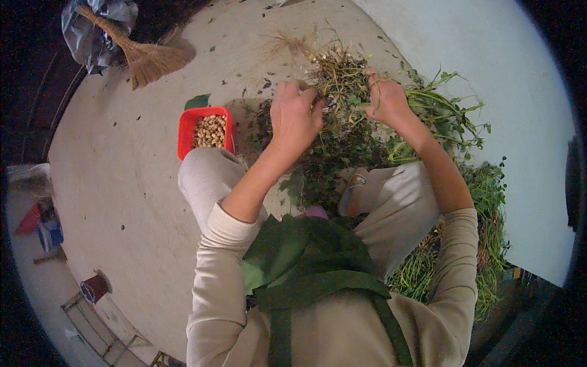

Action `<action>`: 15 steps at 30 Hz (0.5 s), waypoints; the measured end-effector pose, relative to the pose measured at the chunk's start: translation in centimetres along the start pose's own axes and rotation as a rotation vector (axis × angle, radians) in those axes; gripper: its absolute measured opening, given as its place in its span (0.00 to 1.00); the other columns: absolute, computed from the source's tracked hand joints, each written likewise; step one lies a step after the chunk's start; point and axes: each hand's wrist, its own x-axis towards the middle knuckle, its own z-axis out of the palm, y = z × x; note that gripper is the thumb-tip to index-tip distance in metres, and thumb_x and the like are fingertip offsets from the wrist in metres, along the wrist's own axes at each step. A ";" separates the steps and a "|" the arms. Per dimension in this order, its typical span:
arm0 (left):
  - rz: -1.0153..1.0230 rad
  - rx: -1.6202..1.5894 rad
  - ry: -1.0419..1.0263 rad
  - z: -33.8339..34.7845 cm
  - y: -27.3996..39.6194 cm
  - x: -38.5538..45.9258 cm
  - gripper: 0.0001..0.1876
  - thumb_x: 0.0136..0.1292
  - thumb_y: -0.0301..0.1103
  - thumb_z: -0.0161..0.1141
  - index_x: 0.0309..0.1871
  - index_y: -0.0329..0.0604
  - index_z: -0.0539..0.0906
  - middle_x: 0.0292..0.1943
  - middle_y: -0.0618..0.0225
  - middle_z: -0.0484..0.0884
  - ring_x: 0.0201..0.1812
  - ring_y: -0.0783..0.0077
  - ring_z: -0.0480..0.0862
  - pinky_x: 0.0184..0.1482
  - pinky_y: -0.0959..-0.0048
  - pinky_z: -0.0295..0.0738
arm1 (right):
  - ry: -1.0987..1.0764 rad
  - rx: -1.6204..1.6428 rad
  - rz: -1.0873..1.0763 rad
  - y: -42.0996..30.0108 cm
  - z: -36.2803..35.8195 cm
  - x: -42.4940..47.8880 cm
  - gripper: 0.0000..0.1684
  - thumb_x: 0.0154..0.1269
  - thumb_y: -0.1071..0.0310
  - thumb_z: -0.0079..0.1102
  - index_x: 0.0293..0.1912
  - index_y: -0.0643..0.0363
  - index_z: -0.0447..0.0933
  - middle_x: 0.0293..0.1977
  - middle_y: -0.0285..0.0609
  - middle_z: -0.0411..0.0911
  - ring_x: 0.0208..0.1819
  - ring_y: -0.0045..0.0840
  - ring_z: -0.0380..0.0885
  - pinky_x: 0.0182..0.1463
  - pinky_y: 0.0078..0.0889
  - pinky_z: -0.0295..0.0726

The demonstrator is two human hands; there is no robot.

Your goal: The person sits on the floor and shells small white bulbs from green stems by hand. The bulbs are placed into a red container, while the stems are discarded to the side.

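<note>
My right hand (389,100) is closed around stems of an uprooted peanut plant (341,75), whose tangled roots and stalks spread to its left. My left hand (296,112) is at the left side of this tangle, fingers bent and thumb towards the roots; whether something is between its fingertips cannot be told. Dark, leafy plant litter (339,147) lies on the floor below both hands. Beside my left knee stands a red square bucket (185,133), partly filled with unshelled peanuts (210,131).
Green peanut plants (445,108) lie right of my right hand, and a larger heap (488,202) lies beside my right leg, along the pale wall (513,114). A straw broom (153,59) lies at upper left. A dark red pot (95,289) and a metal frame (98,330) are at lower left.
</note>
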 end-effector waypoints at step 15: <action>-0.173 -0.309 -0.067 -1.5 -1.3 0.7 0.09 0.58 0.32 0.58 0.33 0.34 0.80 0.24 0.50 0.78 0.26 0.53 0.78 0.29 0.64 0.70 | 0.059 0.048 -0.123 1.0 0.4 -1.1 0.28 0.37 0.69 0.61 0.43 0.66 0.72 0.35 0.53 0.74 0.38 0.44 0.74 0.42 0.42 0.74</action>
